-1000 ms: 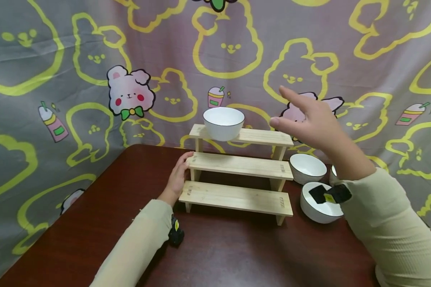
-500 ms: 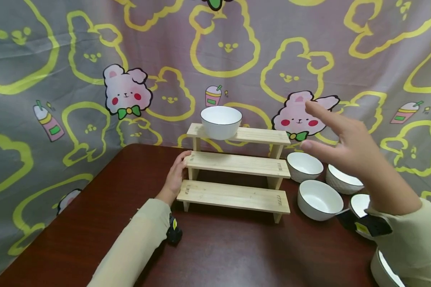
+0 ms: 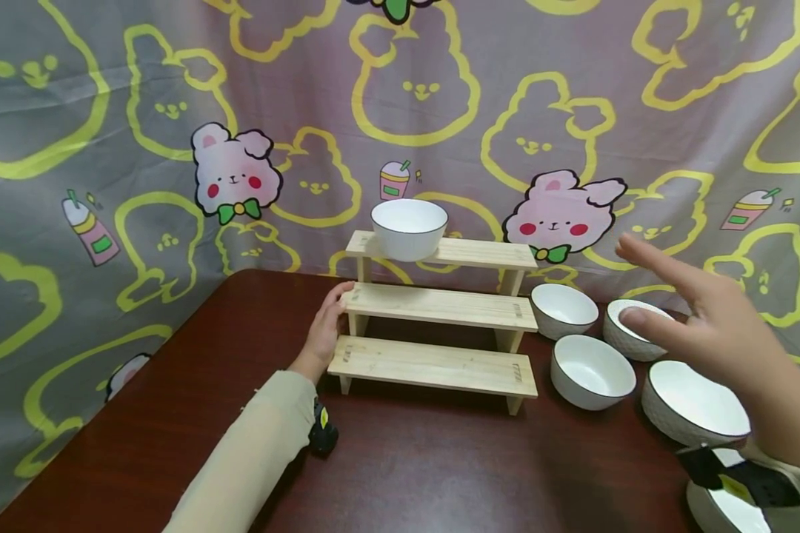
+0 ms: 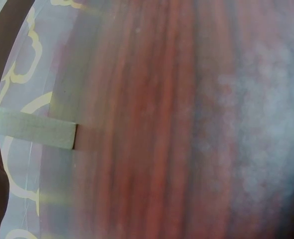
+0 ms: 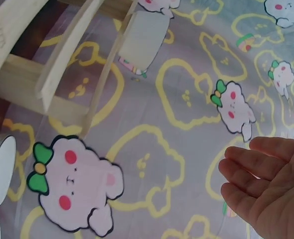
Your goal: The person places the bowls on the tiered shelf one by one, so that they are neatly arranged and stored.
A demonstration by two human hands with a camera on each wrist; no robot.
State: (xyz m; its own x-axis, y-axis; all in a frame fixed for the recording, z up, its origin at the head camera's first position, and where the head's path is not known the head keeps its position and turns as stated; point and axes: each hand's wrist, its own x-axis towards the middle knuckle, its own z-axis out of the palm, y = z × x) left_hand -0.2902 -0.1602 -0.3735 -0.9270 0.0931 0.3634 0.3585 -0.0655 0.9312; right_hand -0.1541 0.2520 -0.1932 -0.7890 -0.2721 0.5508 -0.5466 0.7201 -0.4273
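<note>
A three-tier wooden display stand stands on the dark red table. On the left part of its top step sits a white bowl with a dark rim. My left hand holds the left end of the middle step, fingertips over the board's edge; the left wrist view shows little of that hand, beside a leg of the stand. In the air at the right, above several white bowls, is my right hand. Its fingers are spread from the thumb and nothing is in them, as the right wrist view also shows.
Right of the stand are several white bowls, among them a near one, a back one and a larger one. A cartoon-printed curtain hangs close behind the stand. The table extends in front.
My right hand has moved away from the top step, to the right and down toward the bowls, uncovering more of them. The left hand and the bowl on top have stayed in place.
</note>
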